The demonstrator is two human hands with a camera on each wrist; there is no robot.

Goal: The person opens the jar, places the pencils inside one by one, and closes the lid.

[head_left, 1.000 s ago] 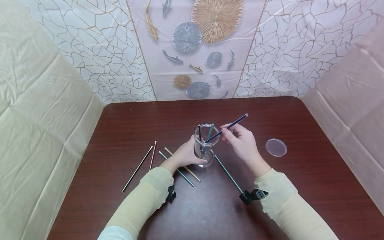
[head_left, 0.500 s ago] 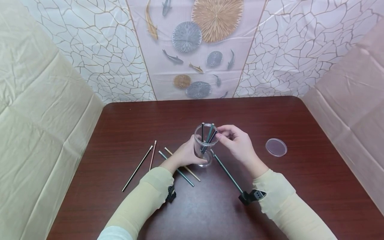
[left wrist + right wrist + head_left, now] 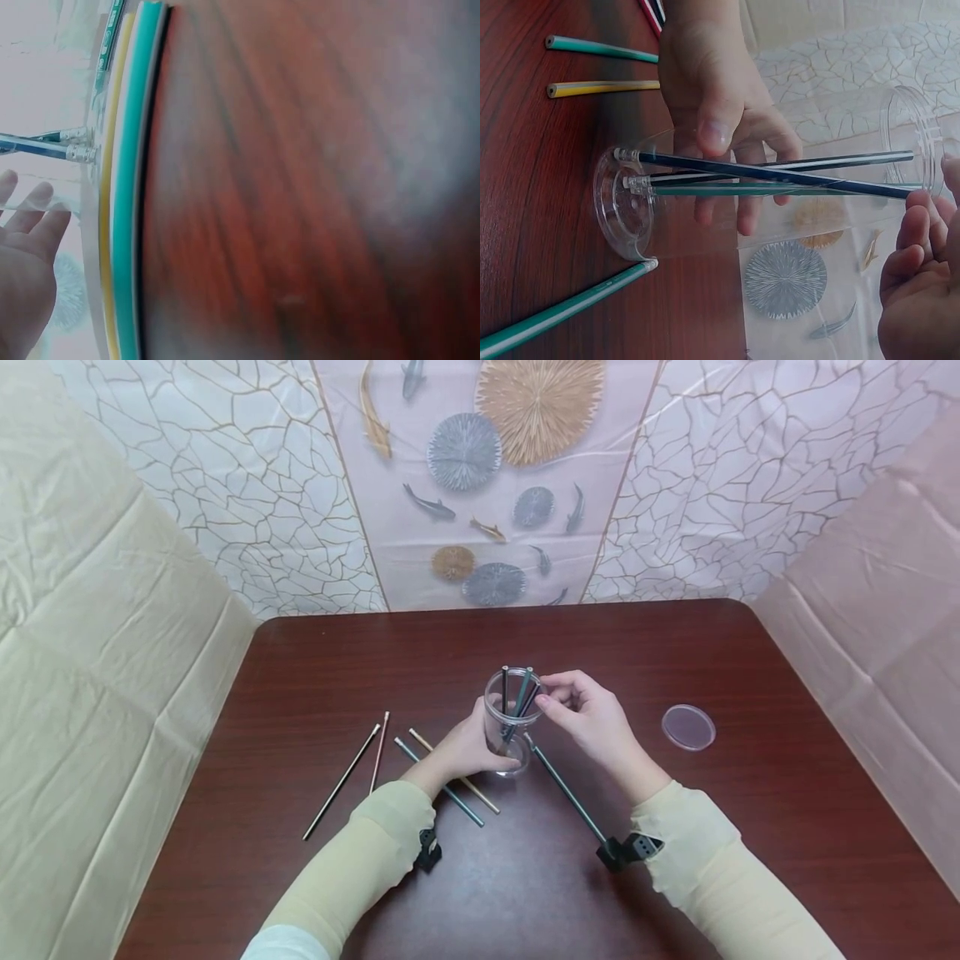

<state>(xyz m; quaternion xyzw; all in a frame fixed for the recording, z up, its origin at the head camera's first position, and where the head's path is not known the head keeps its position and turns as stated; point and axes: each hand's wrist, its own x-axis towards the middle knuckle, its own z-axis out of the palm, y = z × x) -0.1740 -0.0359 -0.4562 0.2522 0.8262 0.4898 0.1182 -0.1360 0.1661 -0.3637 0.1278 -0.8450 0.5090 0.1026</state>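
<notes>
On the worktop (image 3: 375, 660), mid-frame, a jar (image 3: 513, 722) is gripped by the left hand (image 3: 472, 745) and the inserted navy pencil (image 3: 772, 175), pinched by the right hand (image 3: 588, 708), seemingly needs releasing.

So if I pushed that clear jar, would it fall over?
It might tip if pushed near the top, because the jar is taller than it is wide. The pencils inside would probably slide about, since there's lots of room around them. But with the left hand wrapped around it, falling seems less likely.
</notes>
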